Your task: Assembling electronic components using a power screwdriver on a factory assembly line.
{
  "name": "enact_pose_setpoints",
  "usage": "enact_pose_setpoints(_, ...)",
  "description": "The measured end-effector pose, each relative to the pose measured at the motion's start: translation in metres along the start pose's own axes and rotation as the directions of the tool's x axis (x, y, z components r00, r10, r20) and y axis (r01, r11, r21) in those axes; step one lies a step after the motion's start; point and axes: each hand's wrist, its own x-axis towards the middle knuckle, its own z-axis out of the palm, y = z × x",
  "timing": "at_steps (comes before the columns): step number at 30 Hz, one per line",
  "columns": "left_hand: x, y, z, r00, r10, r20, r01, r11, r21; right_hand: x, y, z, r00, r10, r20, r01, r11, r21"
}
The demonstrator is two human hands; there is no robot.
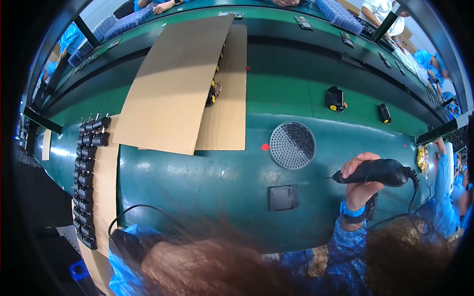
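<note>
My right hand [363, 180] is closed around a black electric screwdriver [382, 172], whose thin bit points left over the green bench. A coiled cord runs from its rear end down along my forearm. Left of the bit lies a flat black square fixture [283, 198]. Beyond that sits a round grey dimpled tray [285, 150], its right part covered with small black screws [302, 138]. My left hand [168, 259] is low at the near left, beside a blue sleeve and a black wristband with a cable; hair blurs and hides its fingers.
Large cardboard sheets [173, 79] cover black-and-yellow parts at the back. Several black cylindrical parts [85, 190] line a cardboard strip at left. Two black units [335, 99] stand far right. Yellow parts [422, 159] lie by the right post. Co-workers sit along the far conveyor.
</note>
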Motion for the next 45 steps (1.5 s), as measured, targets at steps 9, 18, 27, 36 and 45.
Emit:
enact_pose_setpoints(9, 0.001, 0.001, -0.008, 0.999, -0.025, -0.035, 0.023, 0.998, -0.053, 0.002, 0.004, -0.001, 0.999, -0.026, 0.032, 0.024, 0.998, 0.05)
enact_pose_setpoints(18, -0.051, -0.027, -0.184, 0.463, 0.56, -0.686, 0.03, 0.764, 0.644, -0.008, -0.001, -0.012, 0.994, 0.104, -0.035, -0.101, 0.991, 0.085)
enact_pose_setpoints(27, -0.223, -0.078, -0.363, 0.243, 0.653, -0.717, 0.97, -0.16, 0.183, -0.002, -0.001, -0.011, 0.994, 0.109, 0.028, -0.11, 0.993, 0.049)
enact_pose_setpoints(36, -0.218, -0.083, -0.35, 0.342, 0.754, -0.561, 0.933, -0.201, 0.299, -0.017, 0.038, -0.045, 0.995, 0.08, 0.057, -0.087, 0.987, 0.132)
enact_pose_setpoints(45, -0.177, -0.05, -0.327, 0.319, 0.823, -0.47, 0.846, -0.023, 0.533, -0.001, -0.024, 0.004, 0.996, 0.036, -0.087, -0.028, 0.995, 0.096)
